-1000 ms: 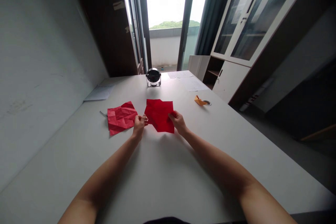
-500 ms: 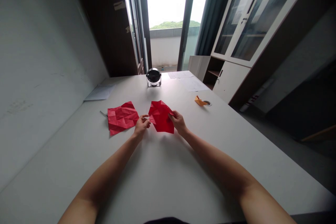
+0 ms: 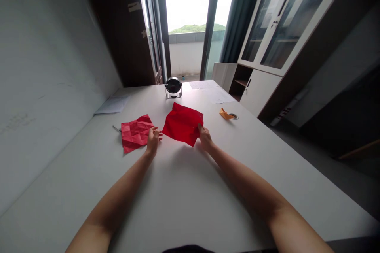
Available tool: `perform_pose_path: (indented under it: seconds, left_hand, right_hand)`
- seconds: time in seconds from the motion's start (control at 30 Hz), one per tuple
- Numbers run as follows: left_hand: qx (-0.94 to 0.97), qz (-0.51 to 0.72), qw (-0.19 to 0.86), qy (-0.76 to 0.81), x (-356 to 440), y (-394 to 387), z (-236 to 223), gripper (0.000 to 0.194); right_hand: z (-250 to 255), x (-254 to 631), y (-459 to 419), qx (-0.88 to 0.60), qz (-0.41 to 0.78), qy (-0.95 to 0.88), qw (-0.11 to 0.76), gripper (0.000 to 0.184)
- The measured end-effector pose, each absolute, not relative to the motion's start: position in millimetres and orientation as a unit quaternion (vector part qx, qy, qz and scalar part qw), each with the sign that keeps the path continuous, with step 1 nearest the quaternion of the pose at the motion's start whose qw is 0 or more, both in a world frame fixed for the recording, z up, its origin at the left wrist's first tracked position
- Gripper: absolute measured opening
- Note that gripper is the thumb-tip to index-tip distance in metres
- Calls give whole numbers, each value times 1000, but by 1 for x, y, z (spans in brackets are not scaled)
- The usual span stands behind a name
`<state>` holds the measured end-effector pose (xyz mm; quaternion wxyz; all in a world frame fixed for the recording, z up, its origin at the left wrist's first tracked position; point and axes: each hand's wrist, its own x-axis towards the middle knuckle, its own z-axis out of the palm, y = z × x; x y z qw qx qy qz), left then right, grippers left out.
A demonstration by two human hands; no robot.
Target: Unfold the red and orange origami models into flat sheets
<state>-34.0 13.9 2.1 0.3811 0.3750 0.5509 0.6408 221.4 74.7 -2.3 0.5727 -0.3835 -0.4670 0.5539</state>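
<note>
A red paper sheet [image 3: 183, 125] is lifted a little off the white table [image 3: 184, 197], spread out and tilted. My right hand [image 3: 204, 136] pinches its near right corner. My left hand [image 3: 153, 141] hovers by the sheet's left corner with fingers loosely apart, and it seems to hold nothing. A second red sheet [image 3: 135, 132], heavily creased, lies flat on the table just left of my left hand.
A small round fan [image 3: 173, 87] stands at the table's far end. White papers [image 3: 211, 90] lie at the far right and another sheet [image 3: 113, 104] at the far left. An orange folded paper [image 3: 225, 114] sits beside a cable hole. A glass-door cabinet [image 3: 276, 35] stands to the right.
The red sheet has opened out from a crumpled shape and swung up and to the right. My left hand has let go of it and drawn back toward the creased sheet.
</note>
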Motion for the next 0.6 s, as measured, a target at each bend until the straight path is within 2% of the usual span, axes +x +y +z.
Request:
perform_pose_path:
  seconds: [0.23,0.37,0.47,0.6]
  left_hand:
    - [378,606,488,502,-36,18,3,52]
    - [379,594,533,468,-31,11,7,50]
    - [368,615,511,475,-30,10,12,43]
    - [337,676,447,479,-49,20,18,39]
  right_hand:
    - [-1,220,64,-353,583,-550,482,63]
    - [2,220,59,-334,596,-570,456,64]
    - [2,218,59,-343,607,-566,441,64]
    - [0,227,75,-330,607,-548,471,60]
